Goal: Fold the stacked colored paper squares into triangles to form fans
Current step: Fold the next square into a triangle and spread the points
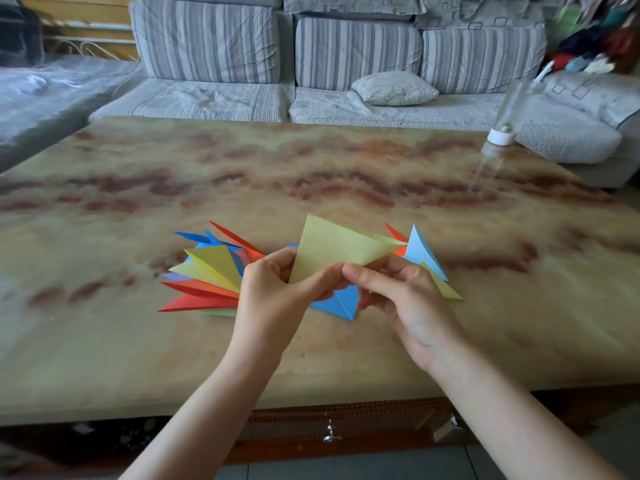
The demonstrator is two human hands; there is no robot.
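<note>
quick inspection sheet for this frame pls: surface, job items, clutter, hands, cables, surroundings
Surface: marbled tan table, glossy, mostly bare.
Job's things: yellow-green sheet held above the table, folded into a triangle; fan of folded triangles at left; smaller folded pile at right; blue folded piece under the hands.
Clutter: clear bottle at far right edge, blurred.
Grippers: left hand and right hand both pinch the sheet's lower edge.
Cables: nothing seen.
Surroundings: striped grey sofa, small cushion, drawer knob below the table edge.
</note>
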